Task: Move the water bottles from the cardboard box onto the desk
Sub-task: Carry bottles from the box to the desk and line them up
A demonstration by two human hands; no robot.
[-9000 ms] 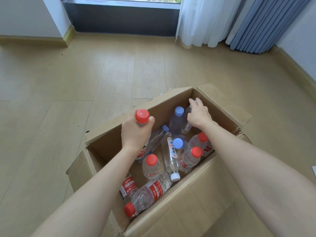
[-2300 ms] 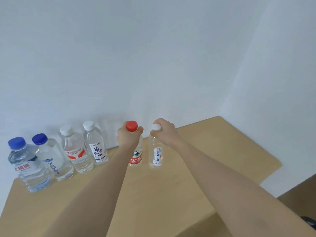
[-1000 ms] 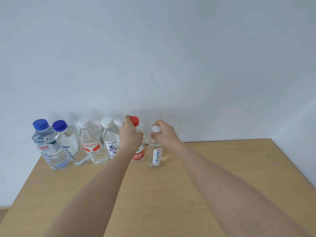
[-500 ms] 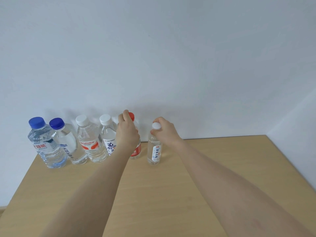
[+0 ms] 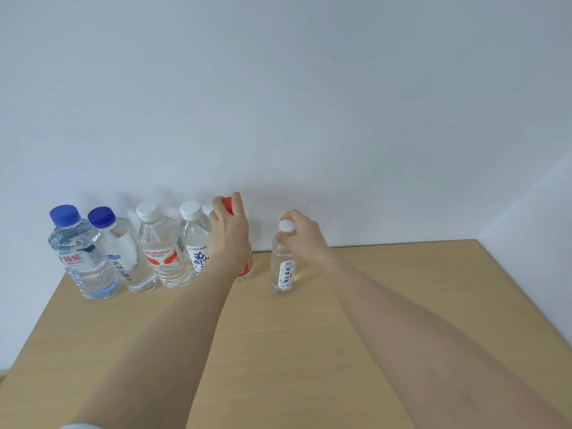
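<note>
Setting down seems to be the step in hand. The left hand [image 5: 229, 233] has its fingers [image 5: 236, 201] curled over the top of the red-cap bottle [image 5: 244, 269], which stands upright just beside the last of four bottles [image 5: 161, 255] lined along the wall [image 5: 309, 103] at the back of the bench [image 5: 278, 351]. The right hand [image 5: 301, 239] pinches the white cap of the slim bottle [image 5: 282, 270] between thumb and fingers. That one stands upright too, a little forward of the line and apart from the red-cap bottle. Both bases look to be on the wood, though the left hand hides much of its bottle. The box is out of sight from here, so I cannot tell how many are left in it. To my eye the next move calls for both hands to let go cleanly, lifting straight up so neither bottle tips, perhaps after nudging the slim bottle back into line. After that comes a turn away to the box for more.
</note>
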